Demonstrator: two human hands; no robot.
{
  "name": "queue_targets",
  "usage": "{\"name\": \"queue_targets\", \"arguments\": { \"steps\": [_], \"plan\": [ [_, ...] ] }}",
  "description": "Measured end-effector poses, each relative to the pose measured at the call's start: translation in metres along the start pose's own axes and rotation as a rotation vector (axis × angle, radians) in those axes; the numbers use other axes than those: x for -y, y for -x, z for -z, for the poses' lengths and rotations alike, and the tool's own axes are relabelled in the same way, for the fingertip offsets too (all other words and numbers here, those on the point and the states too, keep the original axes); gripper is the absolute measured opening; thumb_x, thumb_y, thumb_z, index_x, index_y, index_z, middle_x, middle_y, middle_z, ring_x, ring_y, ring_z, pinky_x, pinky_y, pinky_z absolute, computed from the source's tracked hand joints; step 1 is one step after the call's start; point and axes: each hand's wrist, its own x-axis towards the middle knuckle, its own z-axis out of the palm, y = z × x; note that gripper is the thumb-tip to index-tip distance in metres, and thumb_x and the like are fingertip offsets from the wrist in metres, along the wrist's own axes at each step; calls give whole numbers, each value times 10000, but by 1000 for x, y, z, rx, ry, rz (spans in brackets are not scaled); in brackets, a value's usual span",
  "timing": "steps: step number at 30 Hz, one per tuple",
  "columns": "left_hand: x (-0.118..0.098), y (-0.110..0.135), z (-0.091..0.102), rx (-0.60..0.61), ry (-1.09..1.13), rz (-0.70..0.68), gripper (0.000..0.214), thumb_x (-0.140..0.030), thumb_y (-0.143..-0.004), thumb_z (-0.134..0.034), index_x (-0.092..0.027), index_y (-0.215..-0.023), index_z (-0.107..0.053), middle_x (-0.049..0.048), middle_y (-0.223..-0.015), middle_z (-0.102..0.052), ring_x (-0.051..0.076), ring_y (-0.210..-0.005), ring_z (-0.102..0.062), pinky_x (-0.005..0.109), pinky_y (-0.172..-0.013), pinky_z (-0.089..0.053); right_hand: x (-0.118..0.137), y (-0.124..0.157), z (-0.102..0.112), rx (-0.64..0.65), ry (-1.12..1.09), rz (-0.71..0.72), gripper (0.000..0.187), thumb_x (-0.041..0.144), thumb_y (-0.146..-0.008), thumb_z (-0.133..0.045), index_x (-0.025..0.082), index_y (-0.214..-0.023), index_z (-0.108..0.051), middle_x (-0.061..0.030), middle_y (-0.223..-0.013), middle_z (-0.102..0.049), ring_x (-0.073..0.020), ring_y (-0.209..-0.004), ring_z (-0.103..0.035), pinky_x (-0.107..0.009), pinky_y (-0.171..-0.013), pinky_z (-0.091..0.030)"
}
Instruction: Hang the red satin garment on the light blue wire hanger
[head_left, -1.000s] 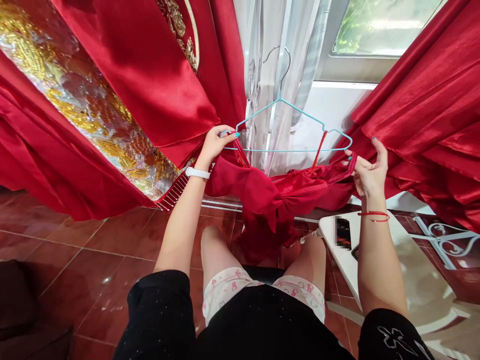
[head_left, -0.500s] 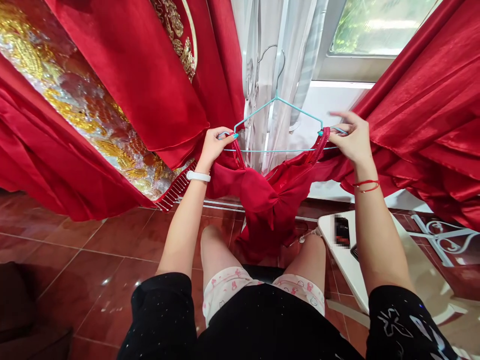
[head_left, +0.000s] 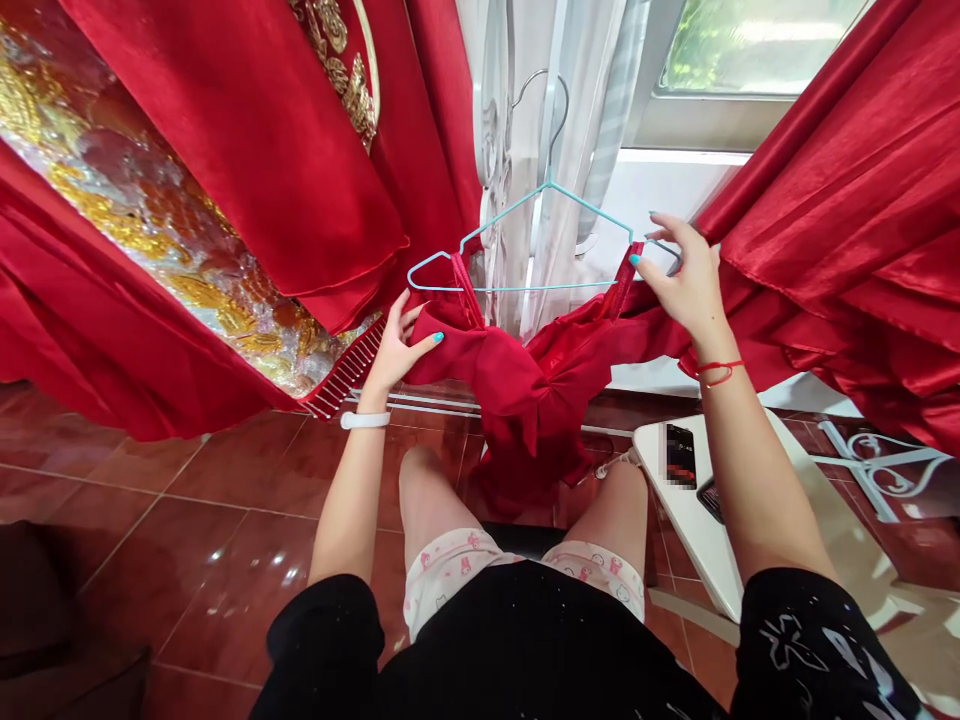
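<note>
A red dress [head_left: 517, 375] with a knotted front hangs by its straps from a light-blue wire hanger [head_left: 551, 187], whose metal hook points up. My left hand [head_left: 394, 350] is at the dress's left sleeve, its thumb on the fabric and the fingertips partly behind the edge. My right hand [head_left: 690, 285] is at the hanger's right end, its thumb against the right strap. The index finger is raised away from the thumb, and the lower fingers are partly hidden. Whether the hook rests on anything cannot be made out.
A white metal rack [head_left: 491, 150] stands behind the hanger. Red garments with gold embroidery [head_left: 202, 270] hang left, and a gathered red cloth [head_left: 832, 250] hangs right. A white stool-like surface [head_left: 720, 540] bears a phone [head_left: 680, 455] and a dark object [head_left: 710, 498]. Red tiles [head_left: 225, 560] cover the floor.
My left hand has left the hanger and strap and moved down-left onto the sleeve. My right fingers have spread from the right strap. The hanger has shifted slightly left and up.
</note>
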Motion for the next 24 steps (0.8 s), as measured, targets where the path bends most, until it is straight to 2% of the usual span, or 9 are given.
{"name": "queue_targets", "arguments": {
  "steps": [3, 7, 9, 12, 14, 18, 20, 22, 24],
  "plan": [
    [-1, 10, -14, -51, 10, 14, 1016, -726, -728, -826, -246, -1537, -443, 190, -1443, -638, 343, -1310, -660, 521, -1133, -538, 10, -8, -22, 21, 35, -29, 526, 429, -969, -552, 326, -1485, -559, -113, -1283, -671, -348, -1264, -583, -649, -1134, -402],
    [-19, 3, -37, -124, -85, -36, 850, -732, -743, -808, -223, -1389, -594, 162, -1499, -610, 339, -1411, -581, 506, -1235, -444, 14, -15, -49, 16, 88, -105, 491, 369, -1005, -446, 319, -1477, -575, -146, -1216, -630, -364, -1226, -544, -646, -1053, -431],
    [-23, 1, -42, -206, -100, -9, 777, -732, -745, -803, -204, -1294, -648, 150, -1404, -673, 326, -1344, -627, 496, -1217, -459, 12, -16, -54, 12, 114, -146, 488, 328, -1008, -428, 319, -1474, -571, -147, -1203, -611, -376, -1233, -525, -664, -1029, -422],
    [-19, 0, -40, -318, -35, 55, 616, -737, -805, -730, -182, -1072, -707, 111, -1125, -761, 282, -1114, -719, 458, -1096, -546, 13, -13, -51, -13, 104, -164, 463, 313, -1004, -447, 324, -1445, -587, -140, -1180, -603, -396, -1262, -503, -691, -1022, -406],
    [-14, 1, -33, -336, 36, 73, 559, -718, -826, -709, -185, -992, -708, 87, -1016, -765, 256, -1022, -730, 426, -1026, -576, 20, -10, -43, -64, 71, -153, 430, 335, -994, -496, 335, -1410, -609, -144, -1186, -603, -409, -1296, -484, -695, -1039, -394],
    [-11, 5, -23, -236, 136, 111, 622, -637, -715, -841, -200, -1134, -701, 97, -1154, -762, 256, -1110, -720, 403, -1058, -559, 60, -2, -43, -126, -82, -95, 413, 375, -957, -625, 335, -1369, -634, -163, -1264, -620, -404, -1368, -462, -643, -1096, -413],
    [-15, 4, -25, -207, 122, 121, 700, -617, -670, -879, -197, -1195, -686, 115, -1231, -746, 269, -1169, -706, 412, -1092, -543, 88, -2, -62, -28, -269, -56, 373, 391, -954, -636, 290, -1312, -667, -140, -1222, -666, -382, -1320, -538, -614, -1074, -476],
    [-22, 1, -30, -220, 76, 109, 681, -624, -683, -870, -186, -1172, -692, 124, -1212, -750, 274, -1154, -711, 417, -1079, -551, 115, -9, -94, 152, -523, -22, 325, 398, -940, -661, 260, -1230, -707, -111, -1170, -717, -340, -1222, -628, -546, -1041, -540],
    [-28, -4, -39, -251, 50, 96, 617, -625, -714, -849, -177, -1113, -702, 117, -1149, -760, 264, -1093, -725, 409, -1034, -573, 138, -19, -129, 262, -743, -48, 357, 390, -891, -733, 259, -1223, -712, -96, -1216, -733, -311, -1191, -658, -490, -1031, -569]
  ]
}}
